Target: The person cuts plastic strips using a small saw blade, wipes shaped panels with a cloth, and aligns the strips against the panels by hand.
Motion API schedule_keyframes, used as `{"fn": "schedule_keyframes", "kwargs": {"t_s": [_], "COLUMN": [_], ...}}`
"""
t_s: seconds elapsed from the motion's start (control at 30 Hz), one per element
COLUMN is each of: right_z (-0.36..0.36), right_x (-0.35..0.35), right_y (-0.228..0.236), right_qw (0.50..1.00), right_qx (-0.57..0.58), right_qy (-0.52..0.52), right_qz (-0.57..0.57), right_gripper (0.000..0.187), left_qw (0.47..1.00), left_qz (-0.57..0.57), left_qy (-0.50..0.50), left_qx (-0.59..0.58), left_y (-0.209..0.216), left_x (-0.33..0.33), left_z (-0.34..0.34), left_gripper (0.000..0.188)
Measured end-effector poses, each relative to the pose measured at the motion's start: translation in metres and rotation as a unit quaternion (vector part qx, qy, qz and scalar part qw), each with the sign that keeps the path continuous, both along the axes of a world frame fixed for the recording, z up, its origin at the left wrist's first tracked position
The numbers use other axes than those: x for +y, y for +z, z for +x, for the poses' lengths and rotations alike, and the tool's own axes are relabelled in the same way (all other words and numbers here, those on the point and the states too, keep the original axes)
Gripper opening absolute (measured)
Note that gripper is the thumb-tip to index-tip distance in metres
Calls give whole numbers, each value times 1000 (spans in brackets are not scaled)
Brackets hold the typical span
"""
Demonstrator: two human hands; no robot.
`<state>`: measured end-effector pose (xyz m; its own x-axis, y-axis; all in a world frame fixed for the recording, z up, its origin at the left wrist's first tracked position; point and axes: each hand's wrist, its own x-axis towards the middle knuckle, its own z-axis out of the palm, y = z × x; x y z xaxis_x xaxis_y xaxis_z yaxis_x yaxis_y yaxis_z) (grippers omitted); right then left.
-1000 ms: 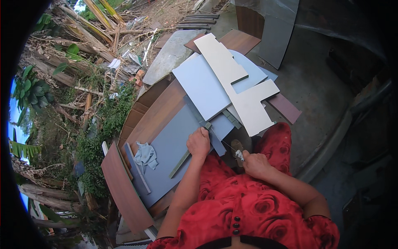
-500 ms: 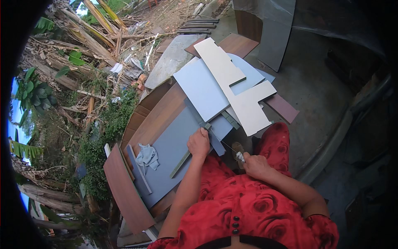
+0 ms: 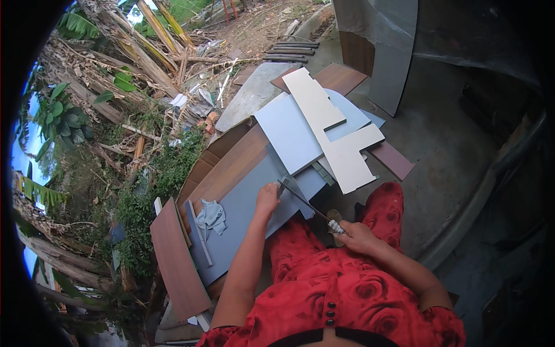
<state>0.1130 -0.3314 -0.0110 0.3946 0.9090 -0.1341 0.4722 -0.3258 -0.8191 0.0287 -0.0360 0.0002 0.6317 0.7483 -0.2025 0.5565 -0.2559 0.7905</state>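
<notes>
My right hand (image 3: 356, 236) is closed round the white, wrapped-looking handle of a long, thin-bladed tool (image 3: 335, 226). Its dark, narrow blade slants up and left toward my left hand; whether it is a knife or a saw cannot be made out. My left hand (image 3: 267, 199) is closed on a narrow strip of board (image 3: 281, 187), whose end shows just past the fingers beside the blade tip. My left forearm and hand hide the rest of the strip. Beneath lies a wide grey board (image 3: 240, 199), with another grey offcut (image 3: 304, 207) near the blade.
A cream notched board (image 3: 324, 124) lies over a pale blue panel (image 3: 286, 130) beyond my hands. On the grey board rest a crumpled light-blue cloth (image 3: 211, 216) and a narrow grey strip. A brown panel (image 3: 179, 260) leans at the left. Tall grey panels (image 3: 399, 52) stand at the far right.
The tool's blade reaches farther up and left, its tip now at my left hand. My left hand has shifted slightly left and down, and the strip's lower length is now hidden.
</notes>
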Motion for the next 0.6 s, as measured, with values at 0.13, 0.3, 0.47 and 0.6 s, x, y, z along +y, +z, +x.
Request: {"fn": "schedule_keyframes", "kwargs": {"t_s": [0.13, 0.3, 0.47, 0.6], "right_z": [-4, -5, -6, -11], "right_x": [9, 15, -10, -43], "right_y": [-6, 2, -11, -38], "right_qw": [991, 976, 982, 989], "right_qx": [-105, -120, -108, -94], "right_qy": [-35, -71, -83, -73], "right_qz": [70, 166, 132, 86], "right_gripper": [23, 21, 21, 21], "left_qw": [940, 986, 998, 990], "left_qz": [-342, -167, 14, 139], "left_qy": [-11, 7, 30, 25], "left_qx": [4, -3, -54, -20], "left_y": [35, 40, 35, 36], "left_x": [5, 6, 2, -2], "left_z": [-5, -16, -31, -42], "left_gripper": [32, 36, 42, 44]}}
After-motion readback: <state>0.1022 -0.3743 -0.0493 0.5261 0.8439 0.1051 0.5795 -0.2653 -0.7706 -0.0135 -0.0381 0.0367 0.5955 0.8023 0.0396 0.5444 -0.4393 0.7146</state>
